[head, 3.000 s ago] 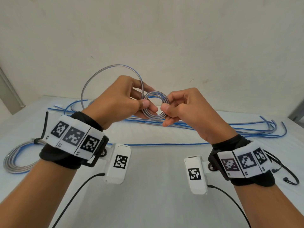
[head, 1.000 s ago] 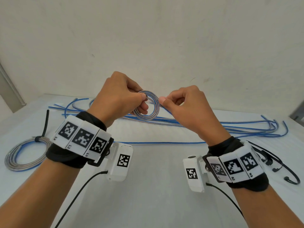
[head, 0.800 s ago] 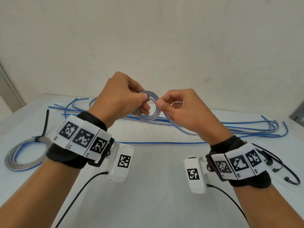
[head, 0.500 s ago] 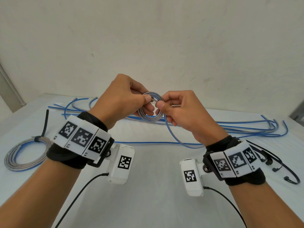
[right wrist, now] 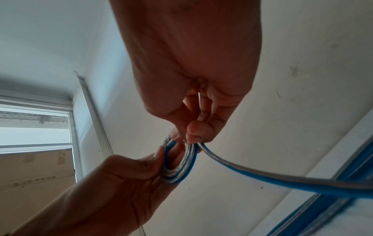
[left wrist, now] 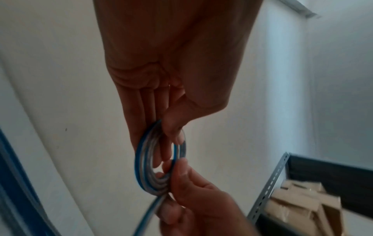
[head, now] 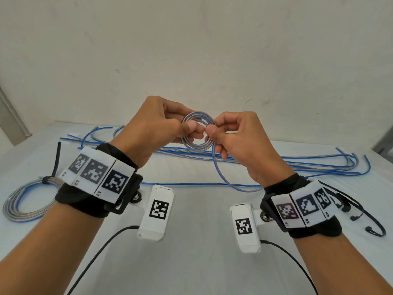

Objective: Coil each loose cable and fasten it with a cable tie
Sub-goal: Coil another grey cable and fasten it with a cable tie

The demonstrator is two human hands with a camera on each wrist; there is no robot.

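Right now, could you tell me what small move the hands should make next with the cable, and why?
Probably the right hand should lay one more turn onto the small coil pinched by the left hand. A long tail hangs from the right-hand grip and runs on to the table, so it seems too early for a tie.

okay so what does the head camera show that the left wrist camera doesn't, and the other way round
Only the head view shows the finished coil with its black tie lying at the table's left, the loose cables behind, and spare ties at the right. Only the left wrist view shows a metal shelf holding cardboard boxes. Both show the left hand and right hand pinching the small coil between them.
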